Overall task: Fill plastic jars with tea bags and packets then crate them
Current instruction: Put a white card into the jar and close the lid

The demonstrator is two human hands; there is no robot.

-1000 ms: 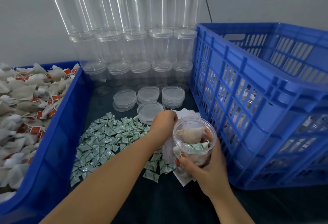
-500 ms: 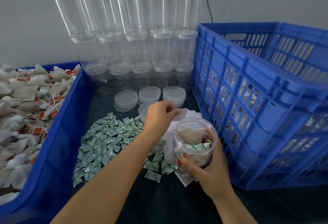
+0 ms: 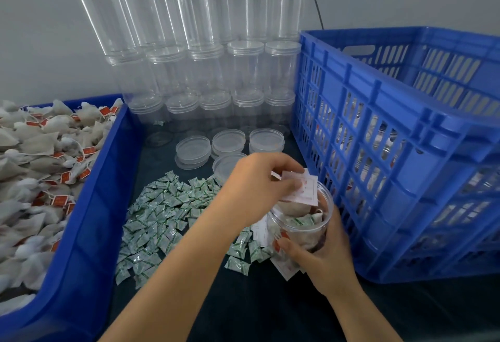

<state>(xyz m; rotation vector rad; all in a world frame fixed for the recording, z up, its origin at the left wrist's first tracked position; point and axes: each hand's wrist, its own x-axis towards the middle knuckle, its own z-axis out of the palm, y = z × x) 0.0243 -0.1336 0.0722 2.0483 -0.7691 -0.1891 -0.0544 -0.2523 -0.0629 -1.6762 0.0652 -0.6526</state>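
Since a second ago, left hand (image 3: 259, 182) has lifted from the paper stack and now pinches a white paper packet (image 3: 301, 188) just above the mouth of the open jar (image 3: 303, 222). Right hand (image 3: 322, 256) grips that jar upright, near the tabletop's right side beside the blue crate (image 3: 400, 135). The packet lies flat across the opening, so it probably needs tilting downward to drop in.

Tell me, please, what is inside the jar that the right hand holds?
The jar holds beige tea bags and a green-and-white packet. The left hand holds a white slip over its mouth. The right hand hides the bottom.
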